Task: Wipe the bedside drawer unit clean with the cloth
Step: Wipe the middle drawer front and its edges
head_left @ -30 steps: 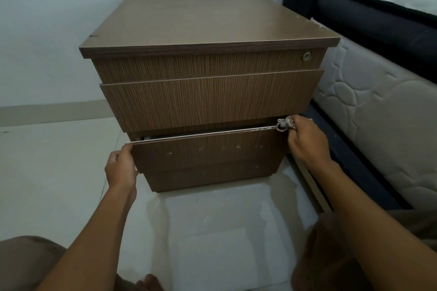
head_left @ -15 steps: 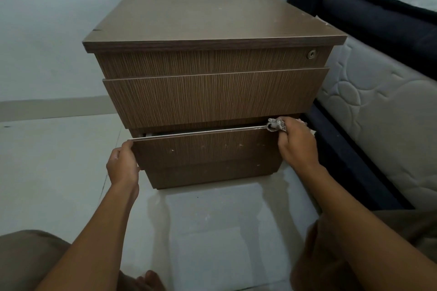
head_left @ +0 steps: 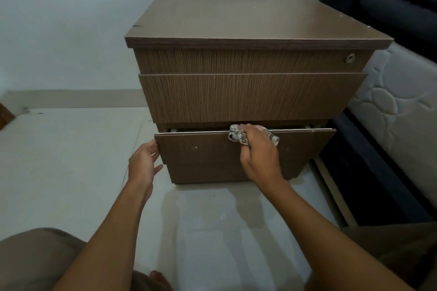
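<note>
Right hand [head_left: 259, 157] bunches patterned cloth [head_left: 238, 136] on bottom drawer [head_left: 212, 149] top edge, mid-front of bedside drawer unit [head_left: 248, 92]. Left hand [head_left: 143, 163], fingers loosely spread, steadies drawer's left end. Likely midway: remaining surfaces' cleanliness unclear.

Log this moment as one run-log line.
right hand: cloth on bottom drawer top edge | left hand: at drawer's left edge | drawer: ajar

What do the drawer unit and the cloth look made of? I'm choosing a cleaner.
Drawer unit: probably laminated board with a matt wood-grain print; the grain is very regular and the top's corners show pale chips. Cloth, bunched in the right hand: soft patterned woven fabric, possibly cotton; it crumples in folds. The lock looks like shiny metal.
</note>
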Action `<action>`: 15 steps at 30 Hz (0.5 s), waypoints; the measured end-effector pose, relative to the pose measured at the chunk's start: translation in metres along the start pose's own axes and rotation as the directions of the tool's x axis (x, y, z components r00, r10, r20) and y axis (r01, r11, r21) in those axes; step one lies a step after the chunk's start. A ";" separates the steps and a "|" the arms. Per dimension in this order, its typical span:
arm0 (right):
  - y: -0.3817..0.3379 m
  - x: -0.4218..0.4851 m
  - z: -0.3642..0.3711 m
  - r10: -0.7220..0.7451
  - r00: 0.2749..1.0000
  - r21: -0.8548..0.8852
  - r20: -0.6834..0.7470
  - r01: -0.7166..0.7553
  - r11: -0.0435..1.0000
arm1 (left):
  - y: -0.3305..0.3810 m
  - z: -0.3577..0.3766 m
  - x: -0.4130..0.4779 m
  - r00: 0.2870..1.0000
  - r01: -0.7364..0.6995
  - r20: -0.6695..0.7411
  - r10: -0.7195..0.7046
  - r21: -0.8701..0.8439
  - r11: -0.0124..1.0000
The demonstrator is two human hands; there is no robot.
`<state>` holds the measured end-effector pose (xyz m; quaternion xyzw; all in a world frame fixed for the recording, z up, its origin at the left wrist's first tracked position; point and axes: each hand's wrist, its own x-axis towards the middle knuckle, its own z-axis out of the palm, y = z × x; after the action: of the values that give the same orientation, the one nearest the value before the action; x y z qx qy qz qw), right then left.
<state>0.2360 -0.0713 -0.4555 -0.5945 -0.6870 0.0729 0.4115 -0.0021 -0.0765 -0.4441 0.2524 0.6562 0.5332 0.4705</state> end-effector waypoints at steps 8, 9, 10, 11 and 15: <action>-0.089 -0.003 0.067 -0.056 0.994 0.130 0.096 0.043 0.991 | -0.007 -0.014 0.002 0.998 0.031 0.061 -0.026 -0.083 0.996; -0.099 -0.003 0.074 -0.066 0.992 0.134 0.112 0.051 0.990 | -0.008 -0.016 0.003 0.996 0.045 0.077 -0.037 -0.108 0.993; -0.109 -0.002 0.081 -0.080 0.988 0.138 0.135 0.061 0.988 | -0.008 -0.017 0.004 0.995 0.059 0.087 -0.048 -0.124 0.991; -0.119 -0.001 0.087 -0.093 0.981 0.146 0.168 0.068 0.987 | -0.010 -0.019 0.006 0.994 0.069 0.093 -0.056 -0.142 0.987; -0.152 0.013 0.093 -0.190 0.901 0.302 0.391 0.069 0.951 | -0.016 -0.023 0.011 0.995 0.082 0.068 -0.073 -0.141 0.987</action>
<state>0.0610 -0.0662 -0.4203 -0.4533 -0.7796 0.2666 0.3401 -0.0241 -0.0824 -0.4630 0.2089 0.6103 0.5522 0.5282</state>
